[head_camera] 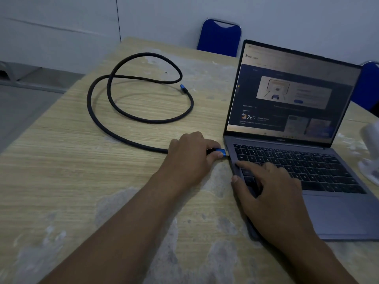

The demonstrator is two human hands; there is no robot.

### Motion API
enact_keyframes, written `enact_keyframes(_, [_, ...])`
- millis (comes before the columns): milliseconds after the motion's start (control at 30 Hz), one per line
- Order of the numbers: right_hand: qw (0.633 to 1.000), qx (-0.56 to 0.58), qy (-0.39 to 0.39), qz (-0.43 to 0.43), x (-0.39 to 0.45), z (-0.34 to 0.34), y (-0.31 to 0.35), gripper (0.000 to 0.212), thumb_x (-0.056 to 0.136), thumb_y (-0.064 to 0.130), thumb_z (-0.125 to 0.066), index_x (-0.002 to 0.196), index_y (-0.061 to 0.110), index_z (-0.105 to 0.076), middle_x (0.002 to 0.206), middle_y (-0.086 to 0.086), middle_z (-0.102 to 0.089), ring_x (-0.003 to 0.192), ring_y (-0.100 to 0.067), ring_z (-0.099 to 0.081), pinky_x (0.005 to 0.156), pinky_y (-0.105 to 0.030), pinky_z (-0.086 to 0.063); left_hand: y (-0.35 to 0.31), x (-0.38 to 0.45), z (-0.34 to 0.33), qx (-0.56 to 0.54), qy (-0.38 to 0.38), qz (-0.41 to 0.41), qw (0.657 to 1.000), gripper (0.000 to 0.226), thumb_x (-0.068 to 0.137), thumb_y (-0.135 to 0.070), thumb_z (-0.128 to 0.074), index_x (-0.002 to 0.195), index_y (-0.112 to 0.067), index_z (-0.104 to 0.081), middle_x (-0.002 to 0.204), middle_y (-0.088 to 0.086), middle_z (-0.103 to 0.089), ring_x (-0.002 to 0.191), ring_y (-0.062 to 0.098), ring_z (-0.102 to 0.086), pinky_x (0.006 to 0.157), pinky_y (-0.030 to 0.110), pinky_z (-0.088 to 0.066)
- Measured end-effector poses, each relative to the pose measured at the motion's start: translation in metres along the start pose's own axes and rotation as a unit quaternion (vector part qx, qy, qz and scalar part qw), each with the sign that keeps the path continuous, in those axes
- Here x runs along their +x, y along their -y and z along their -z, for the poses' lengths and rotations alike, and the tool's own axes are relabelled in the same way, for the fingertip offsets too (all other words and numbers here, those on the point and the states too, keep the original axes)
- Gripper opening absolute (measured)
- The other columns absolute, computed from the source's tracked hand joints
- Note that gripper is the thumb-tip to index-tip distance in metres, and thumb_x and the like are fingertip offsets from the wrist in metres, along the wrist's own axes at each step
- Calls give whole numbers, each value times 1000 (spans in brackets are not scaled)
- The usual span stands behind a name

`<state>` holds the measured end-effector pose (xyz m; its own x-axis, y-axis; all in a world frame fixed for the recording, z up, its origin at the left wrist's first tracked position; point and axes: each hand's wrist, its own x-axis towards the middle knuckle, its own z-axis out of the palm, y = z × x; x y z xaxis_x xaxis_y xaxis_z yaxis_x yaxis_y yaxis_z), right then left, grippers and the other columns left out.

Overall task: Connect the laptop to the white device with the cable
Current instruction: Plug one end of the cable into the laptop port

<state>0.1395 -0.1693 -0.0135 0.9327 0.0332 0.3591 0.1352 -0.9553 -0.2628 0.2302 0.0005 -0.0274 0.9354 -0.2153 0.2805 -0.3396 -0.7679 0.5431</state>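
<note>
An open grey laptop [336,214] with a lit screen stands on the right of the wooden table [71,181]. My left hand [190,158] pinches the blue-tipped plug [221,152] of a black braided cable [96,117], held right at the laptop's left edge. My right hand [272,193] rests flat on the laptop's left keyboard corner, fingers spread. The cable coils in loops across the table; its other blue plug [184,88] lies free. A white device [371,152] stands at the right frame edge, partly cut off.
Two blue chairs stand behind the table, one [219,37] at the far side, another [367,85] behind the laptop screen. The tabletop is worn with pale patches. A white wall is behind.
</note>
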Motion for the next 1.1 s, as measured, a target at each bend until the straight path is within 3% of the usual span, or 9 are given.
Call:
enact_keyframes(300, [1000,-1,-1,5,1,1,0,42,89,50,-53,126,34,-66,75,23,-35,77,-12,-41,71,-34,-28,0,2,2,0,20,3,1000,32,93,-52,-52,119,-42,-67,90,-8,-47,104,21,-54,85,38,-34])
enact_keyframes(500, [1000,0,-2,6,1,1,1,41,89,49,-54,125,33,-67,73,23,-35,76,-12,-41,70,-34,-29,-3,-1,-4,-5,-10,-10,1000,31,94,-50,-53,118,-39,-68,99,0,-59,101,24,-55,86,41,-38])
enact_keyframes(733, [1000,-5,1,-9,0,1,1,41,91,50,-52,126,35,-65,77,15,-42,79,-13,-44,72,-35,-30,-10,-4,-9,5,-45,-10,999,27,94,-47,-54,115,-38,-69,95,2,-58,97,25,-55,80,37,-34])
enact_keyframes(967, [1000,-1,14,-21,-1,1,1,42,91,54,-50,128,37,-63,85,12,-51,86,-13,-47,77,-35,-32,-3,-5,0,0,15,-43,999,33,97,-39,-52,127,-33,-63,93,-4,-47,98,21,-52,88,39,-43])
enact_keyframes(1100, [1000,-9,12,-26,-2,3,0,43,91,56,-50,129,39,-62,86,12,-51,87,-12,-46,76,-33,-28,-2,-2,3,-25,-4,-19,1000,26,90,-40,-65,111,-25,-68,95,-5,-60,96,16,-58,88,38,-48])
